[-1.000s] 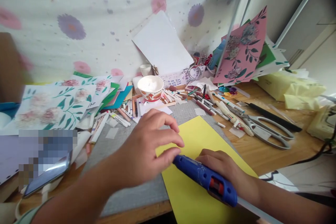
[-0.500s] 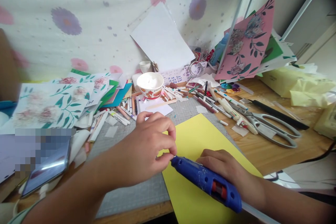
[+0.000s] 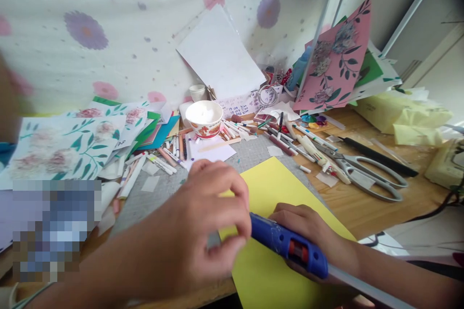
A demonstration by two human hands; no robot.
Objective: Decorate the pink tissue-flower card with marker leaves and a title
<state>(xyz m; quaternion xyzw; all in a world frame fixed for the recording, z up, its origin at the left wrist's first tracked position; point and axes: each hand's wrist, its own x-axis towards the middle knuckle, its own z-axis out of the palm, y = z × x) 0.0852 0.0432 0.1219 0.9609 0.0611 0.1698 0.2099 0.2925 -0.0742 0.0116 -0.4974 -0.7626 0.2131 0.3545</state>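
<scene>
A blue hot glue gun (image 3: 275, 239) is gripped by my right hand (image 3: 308, 227), its nozzle end pointing left. A long translucent glue stick (image 3: 366, 287) sticks out of its back. My left hand (image 3: 210, 222), somewhat blurred, is in front of the nozzle and hides the tip. Its thumb and index finger are closed in a pinch; what lies between them, if anything, cannot be made out. Beneath both hands lies a yellow sheet of paper (image 3: 275, 183), partly on a grey cutting mat (image 3: 141, 207).
Large scissors (image 3: 377, 174) and several markers (image 3: 286, 142) lie to the right. A paper bowl (image 3: 205, 118) stands at the back. White sheets with flowers (image 3: 65, 147) are on the left, and a pink flower sheet (image 3: 339, 58) leans at the back right.
My left hand has moved slightly right and nearer the camera, now covering the glue gun's tip. The glue gun has tilted a little, staying in my right hand. The view has shifted slightly.
</scene>
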